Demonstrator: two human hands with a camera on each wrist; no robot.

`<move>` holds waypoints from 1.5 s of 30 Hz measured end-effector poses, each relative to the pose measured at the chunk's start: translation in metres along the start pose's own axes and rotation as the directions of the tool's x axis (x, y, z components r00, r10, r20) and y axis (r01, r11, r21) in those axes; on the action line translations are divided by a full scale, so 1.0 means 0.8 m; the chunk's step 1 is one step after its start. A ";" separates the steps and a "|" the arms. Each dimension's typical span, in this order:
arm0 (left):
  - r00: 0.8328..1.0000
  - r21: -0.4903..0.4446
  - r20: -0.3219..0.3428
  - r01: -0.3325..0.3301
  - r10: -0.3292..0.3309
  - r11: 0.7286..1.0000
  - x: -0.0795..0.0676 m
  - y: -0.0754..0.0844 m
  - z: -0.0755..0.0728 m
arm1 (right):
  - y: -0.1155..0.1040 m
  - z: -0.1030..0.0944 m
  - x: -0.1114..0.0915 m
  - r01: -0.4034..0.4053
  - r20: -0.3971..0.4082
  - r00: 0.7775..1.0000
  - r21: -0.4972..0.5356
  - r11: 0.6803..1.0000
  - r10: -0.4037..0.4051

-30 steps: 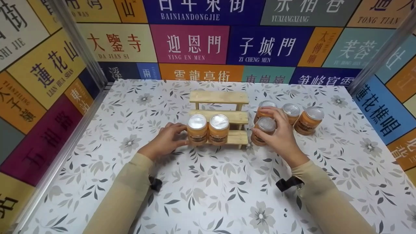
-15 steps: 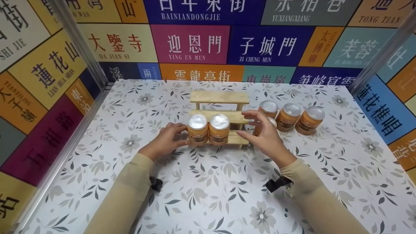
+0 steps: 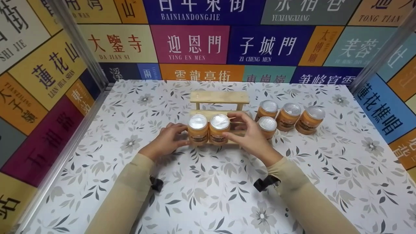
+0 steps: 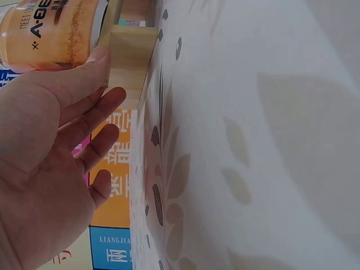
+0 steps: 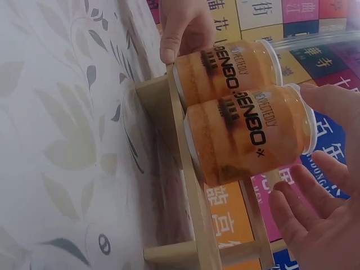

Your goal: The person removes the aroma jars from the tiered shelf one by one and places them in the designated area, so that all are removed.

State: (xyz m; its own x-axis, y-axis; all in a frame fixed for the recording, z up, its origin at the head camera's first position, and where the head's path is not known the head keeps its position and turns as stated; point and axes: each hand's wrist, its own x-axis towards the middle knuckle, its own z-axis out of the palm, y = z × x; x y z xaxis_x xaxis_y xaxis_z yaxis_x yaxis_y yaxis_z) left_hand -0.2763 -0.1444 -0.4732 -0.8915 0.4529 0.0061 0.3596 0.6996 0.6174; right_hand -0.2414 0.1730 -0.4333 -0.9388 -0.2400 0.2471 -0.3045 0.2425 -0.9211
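Looking at two cans [image 3: 198, 130] side by side, low on a wooden rack [image 3: 219, 97].
Flanked by left hand [image 3: 167, 138] and right hand [image 3: 253, 139], both loosely spread, gripping nothing; can't tell about thumb contact. Probably stiff, fairly light, a bit slick; best pinched around the middle.

The right hand [image 3: 252, 136] has left the loose front can [image 3: 268, 128], now uncovered right of centre, and moved leftward to the right-hand can [image 3: 219, 131] on the stand [image 3: 219, 97], mid-frame

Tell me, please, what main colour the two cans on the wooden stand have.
Orange; the cans show best in the right wrist view.
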 end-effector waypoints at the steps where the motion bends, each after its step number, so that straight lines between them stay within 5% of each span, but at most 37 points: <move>1: 1.000 0.000 -0.002 -0.002 0.002 1.000 0.000 0.000 0.000 | 0.001 0.002 0.001 0.000 -0.001 1.000 0.000 1.000 0.000; 28: 1.000 -0.028 -0.004 0.021 -0.021 0.999 0.001 0.002 -0.004 | 0.007 0.022 0.016 -0.015 -0.062 0.998 0.037 0.999 0.017; 45: 1.000 -0.014 0.001 0.019 -0.019 1.000 0.000 0.000 -0.001 | 0.006 0.004 0.001 -0.057 -0.084 0.995 0.064 0.996 0.062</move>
State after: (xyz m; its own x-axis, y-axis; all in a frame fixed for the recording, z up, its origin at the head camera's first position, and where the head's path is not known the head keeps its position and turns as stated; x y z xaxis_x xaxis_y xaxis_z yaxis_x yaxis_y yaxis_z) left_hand -0.2767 -0.1447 -0.4725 -0.8979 0.4401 -0.0064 0.3388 0.7003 0.6283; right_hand -0.2430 0.1711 -0.4386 -0.9660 -0.1453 0.2141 -0.2401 0.1954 -0.9509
